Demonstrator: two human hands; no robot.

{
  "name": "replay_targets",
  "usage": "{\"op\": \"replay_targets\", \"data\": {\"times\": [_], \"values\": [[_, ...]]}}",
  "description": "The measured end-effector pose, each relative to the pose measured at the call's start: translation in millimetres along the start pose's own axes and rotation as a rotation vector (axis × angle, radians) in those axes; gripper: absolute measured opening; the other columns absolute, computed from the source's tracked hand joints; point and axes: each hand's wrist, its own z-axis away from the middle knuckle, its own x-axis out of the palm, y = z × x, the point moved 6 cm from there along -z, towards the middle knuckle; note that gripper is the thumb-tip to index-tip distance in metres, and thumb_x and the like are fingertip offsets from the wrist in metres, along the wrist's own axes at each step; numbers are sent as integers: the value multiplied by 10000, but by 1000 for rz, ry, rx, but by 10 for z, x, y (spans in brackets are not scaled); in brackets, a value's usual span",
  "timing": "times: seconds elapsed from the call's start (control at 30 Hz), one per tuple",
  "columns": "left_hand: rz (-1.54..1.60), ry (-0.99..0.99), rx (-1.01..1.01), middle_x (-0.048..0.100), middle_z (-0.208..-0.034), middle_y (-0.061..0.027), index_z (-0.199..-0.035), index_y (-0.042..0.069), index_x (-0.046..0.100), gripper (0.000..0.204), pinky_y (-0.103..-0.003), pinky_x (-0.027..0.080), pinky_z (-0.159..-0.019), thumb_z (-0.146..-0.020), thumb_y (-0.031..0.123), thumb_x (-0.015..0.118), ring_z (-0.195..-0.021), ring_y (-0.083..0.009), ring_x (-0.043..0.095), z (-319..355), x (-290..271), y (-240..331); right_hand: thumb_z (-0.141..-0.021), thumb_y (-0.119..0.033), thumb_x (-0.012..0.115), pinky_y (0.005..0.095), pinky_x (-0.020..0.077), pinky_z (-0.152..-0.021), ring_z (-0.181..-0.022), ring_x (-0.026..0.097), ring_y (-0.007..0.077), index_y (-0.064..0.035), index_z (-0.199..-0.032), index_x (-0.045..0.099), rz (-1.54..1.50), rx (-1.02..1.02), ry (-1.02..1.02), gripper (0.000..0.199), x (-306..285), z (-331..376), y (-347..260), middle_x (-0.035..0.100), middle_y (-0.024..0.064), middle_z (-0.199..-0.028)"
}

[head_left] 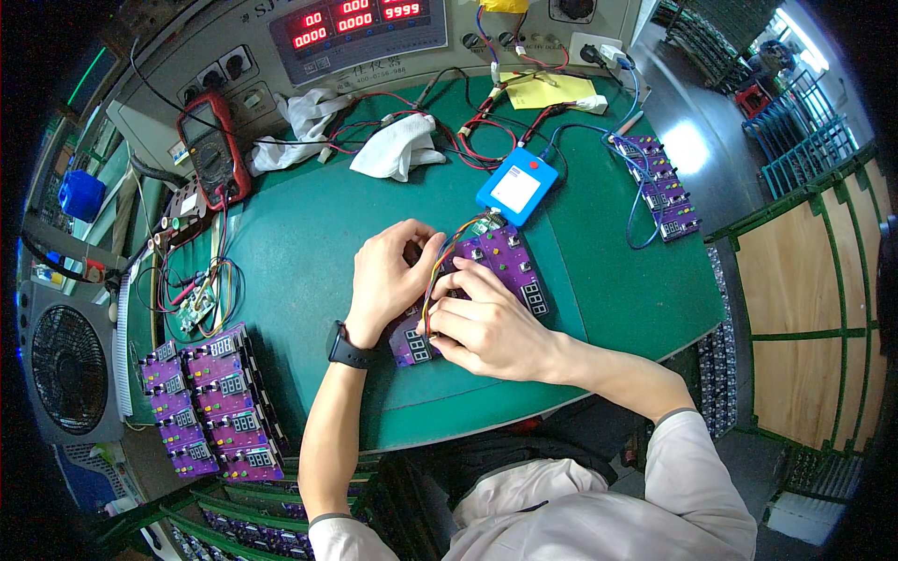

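On the green mat, purple circuit boards (510,257) with digit displays, buttons and small coloured parts lie partly beneath both hands. My left hand (393,271), with a dark watch at its wrist, curls its fingers and thumb at the left board's upper part. My right hand (486,323) reaches over the boards, its fingertips pinched at the lower end of a multicoloured wire bundle (438,269). That bundle runs up to a small green board (486,224) at a blue box (517,187) with a white label and red button. The fingers hide the exact contact point.
Purple boards are stacked at the left (229,402); another panel (659,187) lies at the right edge under a blue cable. A red multimeter (213,150), white cloths (398,148), tangled leads and a power supply (365,42) stand behind. A fan (70,360) is far left.
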Motion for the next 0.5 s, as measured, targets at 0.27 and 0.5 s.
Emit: {"op": "replay_targets", "data": {"times": [0.27, 0.5], "values": [[-18, -9, 4, 744, -788, -125, -944, 38, 766, 264, -398, 550, -638, -986, 298, 758, -664, -273, 719, -4, 3, 7, -893, -141, 777, 585, 405, -1203, -1180, 643, 328, -63, -1038, 717, -1, -4, 1, 175, 3, 5, 5, 730, 98, -1050], [-35, 0, 21, 744, -789, -124, -939, 38, 762, 267, -399, 550, -639, -988, 300, 758, -665, -274, 718, -4, 6, -7, -894, -143, 778, 580, 408, -1199, -1176, 644, 326, -61, -1034, 719, -2, -2, 3, 172, -5, -7, -6, 732, 96, -1047]]}}
